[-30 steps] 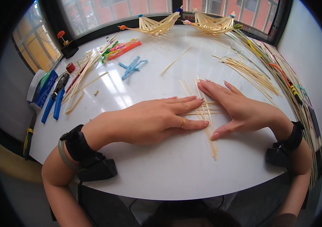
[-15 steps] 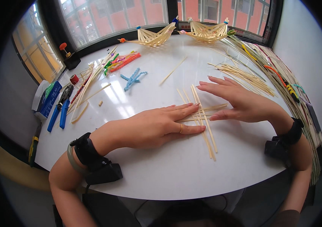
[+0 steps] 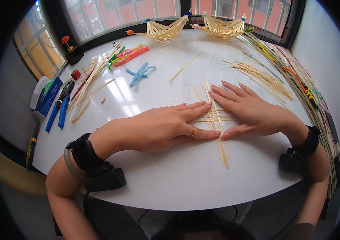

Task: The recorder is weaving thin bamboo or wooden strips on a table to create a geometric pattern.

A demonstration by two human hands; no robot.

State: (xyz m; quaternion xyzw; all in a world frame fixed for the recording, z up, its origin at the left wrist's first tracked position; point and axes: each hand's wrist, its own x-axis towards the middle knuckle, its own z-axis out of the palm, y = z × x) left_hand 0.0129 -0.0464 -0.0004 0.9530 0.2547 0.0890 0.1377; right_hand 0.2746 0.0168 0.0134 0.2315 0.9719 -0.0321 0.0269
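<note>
Thin pale bamboo strips point(image 3: 219, 115) cross each other in a small woven grid on the white table. Across the grid's left side lies my left hand point(image 3: 168, 126), its fingers stretched out and its thumb and fingertips touching the strips. My right hand point(image 3: 252, 112) rests along the right side with fingers spread, the fingertips and thumb against the upright strips. Both hands are open and neither is wrapped round anything. Part of the crosswise strips is hidden under the two hands.
At the back stand two woven bamboo baskets point(image 3: 166, 30). Blue-handled pliers point(image 3: 60, 106), a blue box point(image 3: 50, 96) and fuzzy coloured stems point(image 3: 132, 56) lie left. A blue twisted figure point(image 3: 140, 74) sits mid-table. Loose strips point(image 3: 264, 78) and a long bundle point(image 3: 294, 76) lie right.
My right hand has come down and left onto the grid's right side, its fingertips now against the upright strips. My left hand stays nearly in place.
</note>
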